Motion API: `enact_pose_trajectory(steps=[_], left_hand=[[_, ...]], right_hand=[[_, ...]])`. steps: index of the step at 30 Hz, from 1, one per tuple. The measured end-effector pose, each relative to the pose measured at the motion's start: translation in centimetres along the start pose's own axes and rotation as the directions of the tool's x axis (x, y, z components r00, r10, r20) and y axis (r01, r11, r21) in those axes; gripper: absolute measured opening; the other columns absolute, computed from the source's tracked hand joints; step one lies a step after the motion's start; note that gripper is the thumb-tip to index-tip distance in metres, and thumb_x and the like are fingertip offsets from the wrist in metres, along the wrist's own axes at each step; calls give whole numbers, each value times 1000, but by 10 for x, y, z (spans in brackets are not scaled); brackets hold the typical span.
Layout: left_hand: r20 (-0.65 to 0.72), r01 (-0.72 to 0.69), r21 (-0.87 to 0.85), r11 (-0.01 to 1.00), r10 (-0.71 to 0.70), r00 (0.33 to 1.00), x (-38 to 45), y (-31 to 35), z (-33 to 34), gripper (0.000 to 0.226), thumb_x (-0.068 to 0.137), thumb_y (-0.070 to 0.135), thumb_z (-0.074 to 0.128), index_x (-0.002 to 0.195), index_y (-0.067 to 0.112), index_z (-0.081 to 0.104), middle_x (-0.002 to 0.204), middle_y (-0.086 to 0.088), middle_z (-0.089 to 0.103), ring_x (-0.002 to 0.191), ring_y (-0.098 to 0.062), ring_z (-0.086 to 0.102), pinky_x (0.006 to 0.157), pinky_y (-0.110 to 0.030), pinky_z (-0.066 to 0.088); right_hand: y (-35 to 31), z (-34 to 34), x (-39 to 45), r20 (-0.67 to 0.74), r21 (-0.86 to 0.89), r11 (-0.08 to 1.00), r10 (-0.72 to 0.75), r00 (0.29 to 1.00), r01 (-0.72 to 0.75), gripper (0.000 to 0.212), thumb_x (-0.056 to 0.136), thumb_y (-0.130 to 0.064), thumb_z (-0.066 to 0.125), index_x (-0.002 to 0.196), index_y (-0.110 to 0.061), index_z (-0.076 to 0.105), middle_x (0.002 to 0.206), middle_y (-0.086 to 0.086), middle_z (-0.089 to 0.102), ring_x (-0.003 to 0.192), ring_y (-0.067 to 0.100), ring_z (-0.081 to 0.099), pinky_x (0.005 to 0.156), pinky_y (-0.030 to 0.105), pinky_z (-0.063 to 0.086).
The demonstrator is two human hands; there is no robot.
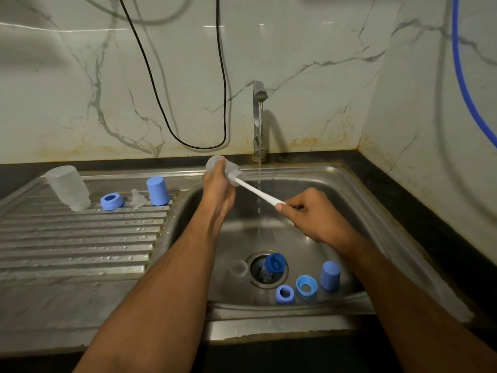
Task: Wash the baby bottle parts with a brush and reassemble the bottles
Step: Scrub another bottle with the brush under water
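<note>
Scrubbing now: left hand (219, 188) fingers clamped on the clear bottle (224, 169), right hand (313, 214) fingers gripping the brush (256, 192). Wet plastic could slip, I'd judge, dropping onto parts by the drain (267, 269).

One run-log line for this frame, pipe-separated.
step: brushing bottle | left hand: holds clear bottle | right hand: grips brush handle, head inside bottle | tap: running | sink: unwashed parts

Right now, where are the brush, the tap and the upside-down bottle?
brush (255, 192), head view, on its white handle.
tap (258, 114), head view, on its metal neck.
upside-down bottle (68, 188), head view, on its clear side.
</note>
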State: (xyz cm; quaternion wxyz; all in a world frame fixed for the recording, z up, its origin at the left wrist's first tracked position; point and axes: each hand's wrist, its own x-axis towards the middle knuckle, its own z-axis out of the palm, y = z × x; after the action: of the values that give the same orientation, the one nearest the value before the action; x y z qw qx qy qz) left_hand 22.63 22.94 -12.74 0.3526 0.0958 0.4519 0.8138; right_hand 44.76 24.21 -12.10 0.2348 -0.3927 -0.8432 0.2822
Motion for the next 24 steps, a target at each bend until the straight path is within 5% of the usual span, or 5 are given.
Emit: enact_pose_trajectory(steps=[5, 12, 18, 21, 24], left_hand=[[13, -27, 44, 999, 26, 1000, -7, -1, 8, 52, 99, 24, 61, 141, 0, 41, 119, -19, 56, 97, -22, 63, 80, -36, 61], [7, -14, 25, 1000, 14, 1000, 1, -3, 3, 43, 100, 19, 59, 138, 6, 44, 108, -13, 59, 94, -20, 65, 86, -36, 59], [12, 3, 22, 1000, -3, 1000, 0, -4, 9, 50, 99, 22, 61, 142, 8, 40, 114, -14, 57, 97, -20, 65, 75, -33, 59], [0, -22, 25, 999, 22, 1000, 6, -4, 5, 48, 99, 22, 61, 141, 7, 43, 117, -15, 58, 99, -21, 64, 81, -34, 58], [22, -46, 12, 999, 46, 999, 10, 2, -1, 30, 103, 22, 54, 126, 4, 54, 102, -11, 61, 89, -18, 64, 68, -27, 57]], right_hand=[[10, 0, 1, -164, -99, 995, -24, 986, 7, 26, 99, -45, 60, 98, -24, 76, 58, -3, 59, 51, 12, 57, 51, 32, 52], [3, -1, 0, 49, 23, 998, 57, 997, -58, 29, 99, -40, 60, 80, -21, 71, 57, 2, 54, 44, 9, 45, 41, 22, 39], [11, -1, 4, -133, -52, 999, -1, 991, -6, 26, 97, -45, 62, 96, -24, 76, 62, 1, 64, 56, 16, 62, 59, 40, 58], [11, -1, 3, -99, -14, 999, 33, 995, -34, 28, 97, -44, 63, 102, -21, 78, 61, 1, 64, 54, 15, 59, 57, 37, 56], [10, -14, -2, 3, 85, 996, 28, 1000, -29, 22, 98, -40, 63, 103, -23, 76, 58, 3, 59, 43, 7, 47, 43, 23, 43]])
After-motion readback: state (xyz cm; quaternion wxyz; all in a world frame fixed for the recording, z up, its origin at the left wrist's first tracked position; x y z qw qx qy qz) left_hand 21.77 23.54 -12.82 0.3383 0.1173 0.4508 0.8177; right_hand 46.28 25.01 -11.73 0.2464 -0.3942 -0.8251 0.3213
